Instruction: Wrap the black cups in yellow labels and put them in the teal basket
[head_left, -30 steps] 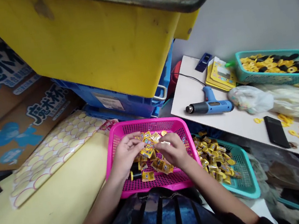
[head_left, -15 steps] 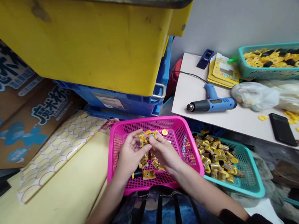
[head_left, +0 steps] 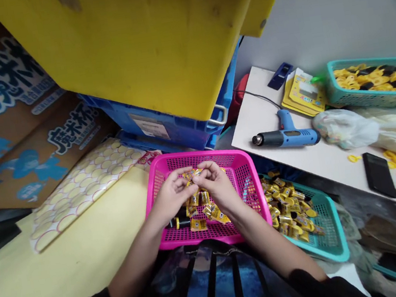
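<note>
A pink mesh basket (head_left: 246, 171) rests on my lap and holds several small yellow wrapped pieces (head_left: 207, 209) and a black and yellow cylinder (head_left: 179, 223). Over its middle, my left hand (head_left: 170, 199) and my right hand (head_left: 218, 185) meet fingertip to fingertip. Together they pinch one small yellow piece (head_left: 192, 174) between closed fingers. Most of that piece is hidden by the fingers.
A teal basket (head_left: 331, 228) of finished yellow pieces sits right of the pink one. On the white table (head_left: 253, 120) lie a blue heat gun (head_left: 287, 135), a black phone (head_left: 379, 174), plastic bags and another teal basket (head_left: 376, 97). Yellow and blue crates (head_left: 139, 53) loom ahead; a sticker sheet (head_left: 88, 185) lies left.
Both hands have drawn together and lifted a little toward the basket's far side. The right hand left the pile and joined the left on the small yellow piece. The camera shifted slightly.
</note>
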`<action>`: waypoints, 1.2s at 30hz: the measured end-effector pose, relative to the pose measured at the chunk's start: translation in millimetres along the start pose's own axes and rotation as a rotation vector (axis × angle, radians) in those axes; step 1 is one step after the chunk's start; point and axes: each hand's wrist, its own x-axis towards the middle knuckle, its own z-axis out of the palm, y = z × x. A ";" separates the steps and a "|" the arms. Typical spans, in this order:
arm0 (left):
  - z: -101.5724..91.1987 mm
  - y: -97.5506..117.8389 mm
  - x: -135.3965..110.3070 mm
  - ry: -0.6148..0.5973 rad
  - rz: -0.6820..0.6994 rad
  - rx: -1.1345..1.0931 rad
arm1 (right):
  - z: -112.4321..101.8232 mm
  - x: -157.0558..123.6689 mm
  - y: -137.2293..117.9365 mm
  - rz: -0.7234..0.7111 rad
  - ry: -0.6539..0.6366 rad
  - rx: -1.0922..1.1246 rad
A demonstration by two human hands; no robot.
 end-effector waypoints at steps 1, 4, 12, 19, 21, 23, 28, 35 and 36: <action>0.4 -1.0 1.0 0.054 0.001 -0.032 | 2.4 1.7 3.3 -0.014 0.009 0.005; -7.4 -0.5 2.3 0.222 0.038 -0.093 | 6.1 8.9 14.7 -0.052 0.004 -0.095; -48.1 5.0 -4.6 0.485 0.113 -0.044 | 26.5 30.1 59.0 0.088 -0.583 -1.263; -53.3 6.5 -7.2 0.486 0.100 -0.041 | 40.5 29.0 82.0 -0.108 -0.591 -1.263; -56.0 5.8 -6.0 0.469 0.098 -0.060 | 39.1 28.8 80.9 -0.129 -0.555 -1.153; -58.7 5.5 -5.3 0.446 0.101 -0.057 | 34.5 29.8 73.4 -0.036 -0.477 -0.891; -59.3 7.2 -7.8 0.365 0.101 0.062 | 9.8 31.1 34.9 0.332 -0.431 0.092; -53.8 8.9 -8.9 0.255 0.066 0.223 | -16.3 10.5 -10.9 0.226 -0.370 0.149; -53.1 9.2 -8.4 0.235 0.059 0.235 | -18.1 7.4 -15.9 0.162 -0.356 0.097</action>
